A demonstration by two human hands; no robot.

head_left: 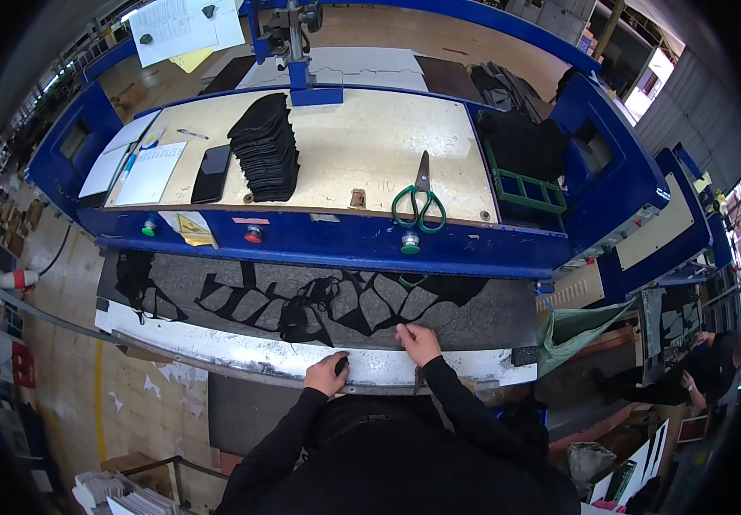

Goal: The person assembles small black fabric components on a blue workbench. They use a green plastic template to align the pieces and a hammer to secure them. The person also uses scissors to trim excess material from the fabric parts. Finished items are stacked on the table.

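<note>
My left hand (327,376) is closed over the silver front strip (241,345) of the machine bed, with a small black piece (341,366) showing between its fingers. My right hand (421,344) has its fingers pinched together at the near edge of the dark cutting bed (490,322). Whatever lies in that pinch is too small to make out. Just beyond both hands, a web of black fabric offcuts (306,309) with cut-out gaps spreads across the bed. Its tips come close to the right fingertips.
On the blue machine's pale top (344,137) stand a tall stack of black cut pieces (266,150), green-handled scissors (420,199), a phone (211,174) and papers (151,174). Push buttons (410,244) line its front. A green sack (576,335) hangs at right; another person (688,369) works beyond.
</note>
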